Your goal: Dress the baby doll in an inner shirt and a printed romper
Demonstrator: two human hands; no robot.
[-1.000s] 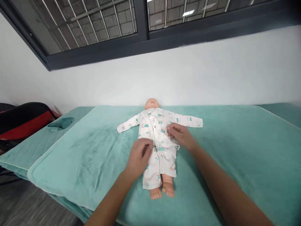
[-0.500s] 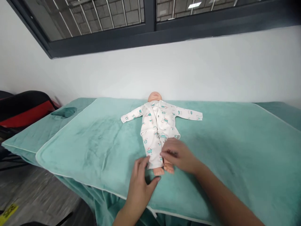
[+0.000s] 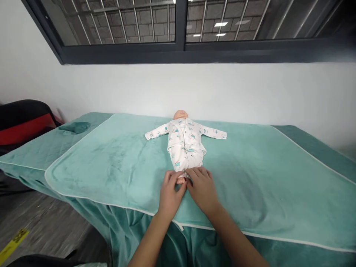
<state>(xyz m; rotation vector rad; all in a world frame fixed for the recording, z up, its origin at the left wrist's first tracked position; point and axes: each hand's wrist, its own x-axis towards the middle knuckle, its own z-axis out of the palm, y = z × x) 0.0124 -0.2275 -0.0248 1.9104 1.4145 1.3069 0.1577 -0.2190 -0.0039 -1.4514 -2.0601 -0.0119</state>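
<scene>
A baby doll [image 3: 181,114] lies on its back with arms spread, dressed in a white top [image 3: 176,135] with a green print and matching trousers [image 3: 178,157]. My left hand [image 3: 170,193] is at the hem of the trouser leg on the left, its fingertips closed on the cloth and its thumb below the doll's foot [image 3: 180,180]. Beside it, my right hand [image 3: 202,187] curls over the bottom of the same trousers, fingertips at the hem between the legs. It hides the doll's other foot.
The doll rests on a light green plush cover [image 3: 116,159] over a padded bed, whose near edge hangs in folds. A white wall and a dark-framed window [image 3: 116,55] stand behind. At the left is a black and red chair [image 3: 25,128]; yellow tape [image 3: 12,246] marks the floor.
Both hands have moved from the doll's waist and thighs down to its feet and come together at the trouser hems. The left hand's fingers, spread half a second ago, have closed in.
</scene>
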